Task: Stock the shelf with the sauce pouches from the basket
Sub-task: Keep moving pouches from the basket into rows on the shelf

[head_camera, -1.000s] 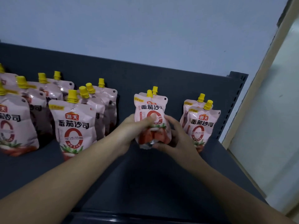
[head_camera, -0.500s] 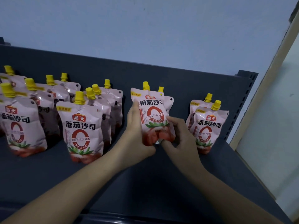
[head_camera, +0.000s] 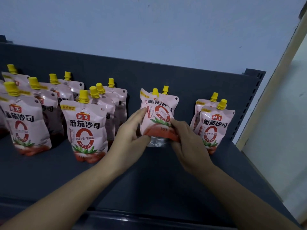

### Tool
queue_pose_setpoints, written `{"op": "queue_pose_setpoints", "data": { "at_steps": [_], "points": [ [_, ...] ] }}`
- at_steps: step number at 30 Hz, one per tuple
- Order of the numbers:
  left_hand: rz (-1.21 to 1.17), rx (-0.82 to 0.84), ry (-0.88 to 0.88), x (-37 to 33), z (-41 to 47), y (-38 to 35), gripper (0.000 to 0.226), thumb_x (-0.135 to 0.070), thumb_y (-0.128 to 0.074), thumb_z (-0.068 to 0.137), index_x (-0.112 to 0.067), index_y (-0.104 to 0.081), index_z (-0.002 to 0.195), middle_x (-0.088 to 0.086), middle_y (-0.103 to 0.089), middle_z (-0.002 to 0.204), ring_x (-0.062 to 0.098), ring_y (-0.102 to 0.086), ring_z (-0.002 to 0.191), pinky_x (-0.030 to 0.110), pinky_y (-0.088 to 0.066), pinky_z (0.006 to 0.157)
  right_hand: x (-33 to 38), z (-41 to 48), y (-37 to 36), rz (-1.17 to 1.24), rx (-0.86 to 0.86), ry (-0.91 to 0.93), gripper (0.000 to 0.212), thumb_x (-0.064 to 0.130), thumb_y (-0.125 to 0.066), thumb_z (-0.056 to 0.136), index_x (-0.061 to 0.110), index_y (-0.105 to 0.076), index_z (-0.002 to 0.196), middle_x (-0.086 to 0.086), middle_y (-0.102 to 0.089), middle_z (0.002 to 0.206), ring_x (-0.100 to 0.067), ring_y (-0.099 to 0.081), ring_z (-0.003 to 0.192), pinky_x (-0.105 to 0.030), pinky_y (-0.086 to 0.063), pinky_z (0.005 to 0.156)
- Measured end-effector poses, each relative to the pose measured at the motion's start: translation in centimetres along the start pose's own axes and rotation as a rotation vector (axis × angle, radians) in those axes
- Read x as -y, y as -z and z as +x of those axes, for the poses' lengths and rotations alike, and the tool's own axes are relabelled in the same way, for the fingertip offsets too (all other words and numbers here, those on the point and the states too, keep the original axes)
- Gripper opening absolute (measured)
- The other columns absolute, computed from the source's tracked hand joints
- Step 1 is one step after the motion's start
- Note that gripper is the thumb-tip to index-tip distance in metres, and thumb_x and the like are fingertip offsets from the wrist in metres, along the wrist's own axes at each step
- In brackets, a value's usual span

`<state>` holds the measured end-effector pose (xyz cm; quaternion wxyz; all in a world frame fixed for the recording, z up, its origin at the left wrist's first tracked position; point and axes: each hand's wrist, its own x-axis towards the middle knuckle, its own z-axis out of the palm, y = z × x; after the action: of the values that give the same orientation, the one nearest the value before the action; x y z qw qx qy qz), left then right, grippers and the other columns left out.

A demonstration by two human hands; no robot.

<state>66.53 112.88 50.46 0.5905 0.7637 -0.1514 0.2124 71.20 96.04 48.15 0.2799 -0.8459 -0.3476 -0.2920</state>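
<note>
A pink sauce pouch (head_camera: 158, 113) with a yellow cap stands tilted back on the dark shelf (head_camera: 149, 176), in front of a second pouch whose cap shows just behind it. My left hand (head_camera: 131, 138) grips its left side and lower edge. My right hand (head_camera: 187, 140) pinches its lower right corner. Two pouches (head_camera: 214, 125) stand in a file to the right. Several more pouches (head_camera: 86, 128) stand in rows to the left. The basket is out of view.
The shelf's dark back panel (head_camera: 166, 75) rises behind the rows. A perforated side upright (head_camera: 252, 100) closes the right end. A pale wall edge (head_camera: 282, 100) stands to the right. Bare shelf surface lies in front of the pouches.
The held pouch has been lowered from its raised position and pushed back against the pouch behind it. Both hands slid down to its lower part.
</note>
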Motion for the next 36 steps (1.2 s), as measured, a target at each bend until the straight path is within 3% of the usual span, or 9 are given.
{"op": "queue_pose_setpoints", "data": {
  "at_steps": [4, 7, 11, 14, 18, 22, 25, 29, 36],
  "points": [
    [-0.026, -0.035, -0.039, -0.2, -0.2, 0.1, 0.075, 0.02, -0.048, 0.082, -0.029, -0.033, 0.137, -0.015, -0.047, 0.132, -0.014, -0.049, 0.114, 0.01, -0.045, 0.094, 0.3, 0.4, 0.3, 0.093, -0.016, -0.007, 0.039, 0.038, -0.036, 0.084, 0.027, -0.031, 0.122, 0.002, -0.051, 0.114, 0.005, -0.052, 0.075, -0.005, -0.04, 0.061],
    [0.039, -0.007, -0.117, 0.3, -0.4, 0.0, 0.079, 0.008, -0.061, 0.079, -0.03, -0.024, 0.137, -0.017, -0.033, 0.142, -0.021, -0.037, 0.121, 0.002, -0.038, 0.092, 0.8, 0.5, -0.1, 0.248, -0.094, -0.046, 0.039, 0.032, -0.04, 0.084, 0.026, -0.037, 0.122, 0.005, -0.048, 0.113, 0.017, -0.048, 0.095, -0.002, -0.039, 0.077],
    [0.235, -0.027, -0.29, 1.2, -0.2, 0.0, 0.087, -0.031, -0.068, 0.071, -0.019, -0.02, 0.142, -0.016, -0.027, 0.143, -0.013, -0.03, 0.131, 0.008, -0.032, 0.105, 1.4, 0.4, -0.5, 0.37, -0.164, -0.079, 0.042, 0.023, -0.057, 0.077, 0.028, -0.04, 0.115, 0.0, -0.052, 0.111, 0.0, -0.055, 0.102, -0.012, -0.047, 0.081],
    [0.29, -0.147, -0.374, 1.7, 0.4, 0.1, 0.079, -0.026, -0.067, 0.073, -0.015, -0.027, 0.141, -0.004, -0.035, 0.143, -0.011, -0.032, 0.132, 0.013, -0.033, 0.107, 1.5, 0.6, -0.3, 0.401, -0.179, -0.048, 0.043, 0.016, -0.056, 0.077, 0.027, -0.039, 0.115, -0.002, -0.05, 0.112, -0.013, -0.056, 0.105, -0.024, -0.05, 0.087],
    [-0.054, 0.087, -0.151, 1.3, 0.1, 0.6, 0.102, 0.0, -0.07, 0.067, -0.042, -0.014, 0.142, -0.028, -0.048, 0.135, 0.006, -0.06, 0.112, 0.027, -0.054, 0.087, 0.1, 0.8, 0.0, 0.337, -0.236, 0.005, 0.05, -0.002, -0.053, 0.071, 0.024, -0.04, 0.112, 0.009, -0.04, 0.109, -0.002, -0.048, 0.108, -0.019, -0.046, 0.09],
    [-0.356, 0.301, 0.142, 1.1, 0.5, 0.2, 0.11, 0.01, -0.072, 0.069, -0.06, -0.008, 0.124, -0.02, -0.063, 0.121, 0.011, -0.064, 0.109, 0.027, -0.056, 0.078, -0.7, 0.9, -0.4, 0.217, -0.207, -0.036, 0.055, -0.007, -0.054, 0.065, 0.021, -0.039, 0.109, 0.002, -0.038, 0.112, 0.019, -0.036, 0.107, -0.001, -0.038, 0.085],
    [-0.335, 0.232, 0.165, 2.2, 1.3, 0.2, 0.094, 0.014, -0.065, 0.073, -0.06, -0.022, 0.113, -0.02, -0.069, 0.109, 0.012, -0.069, 0.099, 0.023, -0.056, 0.072, -1.1, 0.6, -0.3, 0.346, 0.026, -0.118, 0.063, 0.0, -0.056, 0.075, 0.033, -0.032, 0.123, 0.003, -0.038, 0.126, 0.014, -0.041, 0.115, -0.006, -0.044, 0.09],
    [-0.255, 0.298, 0.221, 4.0, 2.1, 1.4, 0.12, 0.014, -0.066, 0.074, -0.045, 0.014, 0.142, -0.035, -0.057, 0.118, 0.017, -0.067, 0.103, 0.031, -0.057, 0.078, -2.1, 0.5, 0.9, 0.824, 0.425, -0.337, 0.098, -0.005, -0.067, 0.078, 0.051, -0.007, 0.132, 0.032, -0.039, 0.128, 0.008, -0.053, 0.115, -0.012, -0.049, 0.085],
    [-0.024, 0.463, 0.162, 6.2, 3.2, 1.1, 0.113, 0.013, -0.064, 0.078, -0.05, 0.011, 0.135, -0.034, -0.026, 0.14, -0.008, -0.052, 0.117, 0.021, -0.051, 0.091, -4.2, 1.2, -1.7, 0.836, 0.284, -0.616, 0.075, -0.006, -0.071, 0.072, 0.031, -0.038, 0.128, 0.01, -0.063, 0.113, -0.002, -0.065, 0.101, -0.019, -0.055, 0.076]
  ]
}}
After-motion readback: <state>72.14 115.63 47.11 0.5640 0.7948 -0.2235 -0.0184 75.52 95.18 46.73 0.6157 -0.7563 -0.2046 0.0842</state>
